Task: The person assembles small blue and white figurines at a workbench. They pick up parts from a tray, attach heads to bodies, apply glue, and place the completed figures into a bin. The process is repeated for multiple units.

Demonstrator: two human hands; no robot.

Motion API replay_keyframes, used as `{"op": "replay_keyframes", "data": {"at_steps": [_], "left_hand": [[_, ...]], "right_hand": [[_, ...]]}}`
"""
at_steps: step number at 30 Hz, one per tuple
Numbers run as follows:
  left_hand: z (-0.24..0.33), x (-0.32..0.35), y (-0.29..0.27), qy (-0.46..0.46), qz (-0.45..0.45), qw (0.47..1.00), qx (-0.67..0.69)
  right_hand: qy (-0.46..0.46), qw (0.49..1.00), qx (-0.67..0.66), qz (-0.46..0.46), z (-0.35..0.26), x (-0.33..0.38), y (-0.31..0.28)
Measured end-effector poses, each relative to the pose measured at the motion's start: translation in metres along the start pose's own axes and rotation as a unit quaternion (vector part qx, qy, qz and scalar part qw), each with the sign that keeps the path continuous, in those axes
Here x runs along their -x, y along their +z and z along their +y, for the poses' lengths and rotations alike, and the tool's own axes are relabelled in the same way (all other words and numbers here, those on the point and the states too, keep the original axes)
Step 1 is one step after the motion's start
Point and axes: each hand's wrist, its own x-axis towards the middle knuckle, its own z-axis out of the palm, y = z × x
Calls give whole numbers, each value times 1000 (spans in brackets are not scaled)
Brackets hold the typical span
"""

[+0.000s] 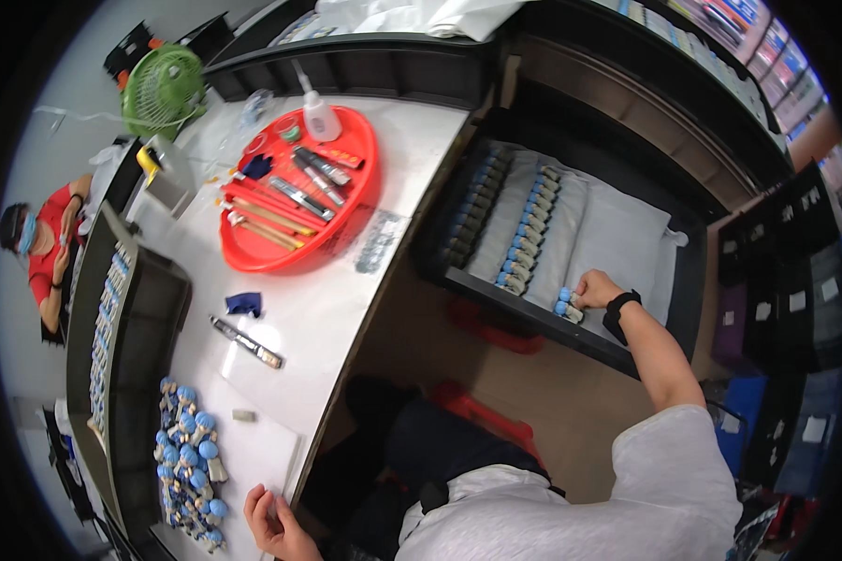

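My right hand, a dark band on its wrist, reaches into a black crate at the right. Its fingers are closed on a small blue-topped figurine at the near edge of the white lining sheet. Left of it a row of similar figurines lies along the sheet. My left hand hovers by the white table's near edge, fingers loosely curled and apart, with nothing visible in them. Beside it is a pile of blue-headed figurines.
A red round tray holds pens, brushes and a white squeeze bottle. A marker, dark cloth and small grey block lie on the table. Across it stand a dark crate, a green fan and a seated person.
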Motion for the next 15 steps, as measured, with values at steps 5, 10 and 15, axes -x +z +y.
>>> {"op": "replay_keyframes", "data": {"at_steps": [5, 10, 15], "left_hand": [[-5, -3, 1, 11, 13, 1000, 0], [-16, -10, -2, 37, -2, 999, 34], [-7, -2, -27, 70, -11, 994, 80]], "right_hand": [[-51, 990, 127, -21, 13, -15, 7], [-38, 994, 95, 32, 56, -31, 19], [33, 998, 35, -33, 42, -43, 5]]}}
